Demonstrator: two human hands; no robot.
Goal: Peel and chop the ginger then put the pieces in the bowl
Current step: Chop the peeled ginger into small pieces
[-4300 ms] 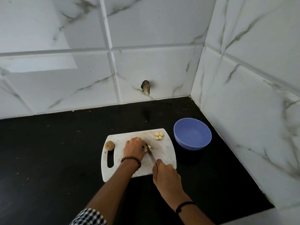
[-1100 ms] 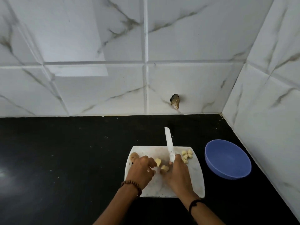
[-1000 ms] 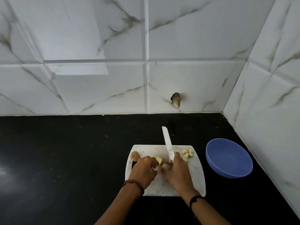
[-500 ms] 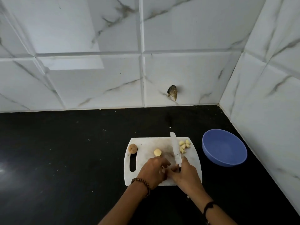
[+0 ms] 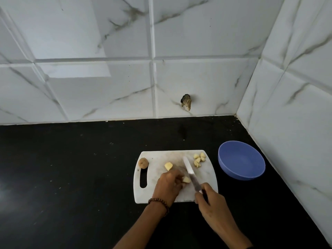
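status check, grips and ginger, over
Left grip holds ginger piece on board; right grip holds knife, blade beside it. Cut pieces at board's far right, none in bowl yet. Path to bowl unobstructed.

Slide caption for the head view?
Left hand pinches pale ginger piece on white plastic cutting board; right hand holds steel knife.

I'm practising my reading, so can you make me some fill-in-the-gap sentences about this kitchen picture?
1. The right hand holds a ____.
2. The bowl is ____ in colour.
3. The left hand holds a piece of ____ on the cutting board.
4. The cut pieces lie in a pile on the cutting board, and the bowl holds ____.

Missing words: knife; blue; ginger; nothing.
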